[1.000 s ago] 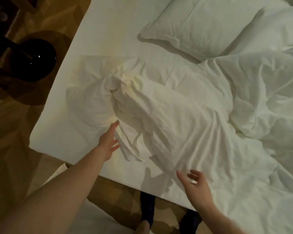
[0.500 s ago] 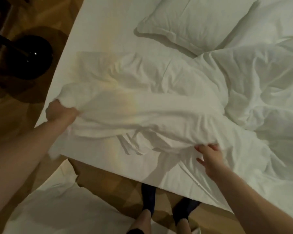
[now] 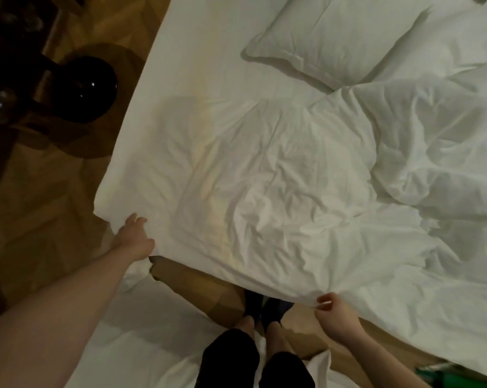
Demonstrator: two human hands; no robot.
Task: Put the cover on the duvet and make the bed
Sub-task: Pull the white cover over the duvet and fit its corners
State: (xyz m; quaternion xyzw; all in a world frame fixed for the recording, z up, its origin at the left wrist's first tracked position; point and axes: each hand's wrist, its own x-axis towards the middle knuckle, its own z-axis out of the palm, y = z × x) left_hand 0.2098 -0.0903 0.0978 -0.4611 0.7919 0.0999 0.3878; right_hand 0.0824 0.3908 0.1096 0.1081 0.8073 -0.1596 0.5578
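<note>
Pillow (image 3: 315, 37) on bed (image 3: 197, 46), behind duvet cover (image 3: 264, 191)

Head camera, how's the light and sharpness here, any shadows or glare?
Head view: dim, warm light, a yellowish patch on the cover; soft shadows in its folds and beside the pillow; small glints on the dark round thing on the floor; slightly soft overall, wide-angle bend at the edges.

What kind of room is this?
Most likely a bedroom. There is a bed with a white sheet, two pillows at its head, and a crumpled white duvet cover being spread over it. The floor is wooden.
</note>
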